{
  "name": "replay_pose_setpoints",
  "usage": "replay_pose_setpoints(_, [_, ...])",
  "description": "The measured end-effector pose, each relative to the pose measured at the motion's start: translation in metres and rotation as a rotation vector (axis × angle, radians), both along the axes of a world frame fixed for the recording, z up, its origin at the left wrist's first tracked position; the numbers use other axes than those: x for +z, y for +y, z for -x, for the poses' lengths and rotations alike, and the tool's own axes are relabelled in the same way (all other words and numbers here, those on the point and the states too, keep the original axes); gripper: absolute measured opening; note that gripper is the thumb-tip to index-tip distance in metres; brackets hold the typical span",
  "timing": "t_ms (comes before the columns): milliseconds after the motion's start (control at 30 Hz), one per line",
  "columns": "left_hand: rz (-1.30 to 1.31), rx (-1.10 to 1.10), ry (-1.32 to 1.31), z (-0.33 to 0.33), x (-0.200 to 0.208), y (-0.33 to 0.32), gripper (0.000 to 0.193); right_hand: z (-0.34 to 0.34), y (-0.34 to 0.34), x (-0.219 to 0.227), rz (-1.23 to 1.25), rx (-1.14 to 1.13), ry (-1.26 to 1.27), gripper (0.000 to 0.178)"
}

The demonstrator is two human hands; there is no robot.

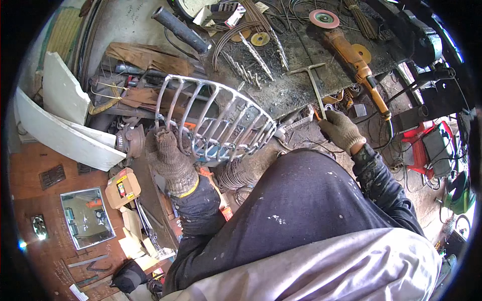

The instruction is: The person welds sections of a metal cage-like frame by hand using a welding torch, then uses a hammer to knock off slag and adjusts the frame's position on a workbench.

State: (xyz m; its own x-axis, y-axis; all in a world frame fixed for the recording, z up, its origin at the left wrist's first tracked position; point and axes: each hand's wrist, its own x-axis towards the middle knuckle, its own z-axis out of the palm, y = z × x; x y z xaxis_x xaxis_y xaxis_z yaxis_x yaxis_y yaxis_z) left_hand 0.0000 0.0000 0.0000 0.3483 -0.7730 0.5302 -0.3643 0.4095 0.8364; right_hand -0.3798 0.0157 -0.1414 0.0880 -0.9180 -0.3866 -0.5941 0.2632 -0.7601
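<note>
My left hand (169,156), in a knitted work glove, grips the lower left end of a curved grille of bent steel rods (216,118) and holds it tilted off the workbench edge. My right hand (339,129), also gloved, is closed around the lower end of a T-shaped metal tool (314,83) whose cross-piece rests on the dark workbench (301,85). The grille sits between the two hands, its right end close to the right glove. My dark sleeves and trouser leg fill the lower middle.
An orange angle grinder (351,52) with a red disc (324,19) lies on the bench, beside twisted steel bars (253,55) and loose discs. A black pipe (181,29), white panels (65,115), a mirror (86,216) and cables surround me. A red machine (424,145) stands right.
</note>
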Motion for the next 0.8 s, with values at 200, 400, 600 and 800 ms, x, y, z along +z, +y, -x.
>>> replay_pose_setpoints(200, [0.102,0.109,-0.392,-0.021,-0.013,-0.011,0.041,0.012,-0.004,-0.003,0.026,-0.047,0.053,0.038])
replay_pose_setpoints(400, [0.19,0.253,-0.676,-0.037,-0.033,-0.016,0.032,0.015,-0.009,-0.01,0.133,-0.192,0.037,0.041])
replay_pose_setpoints(600, [0.114,0.161,-0.33,-0.031,-0.031,-0.018,0.039,0.014,-0.011,-0.019,0.124,-0.202,0.047,0.044])
replay_pose_setpoints(800, [-0.121,-0.011,0.254,-0.039,-0.034,-0.017,0.043,0.008,-0.009,-0.013,0.119,-0.217,0.042,0.047])
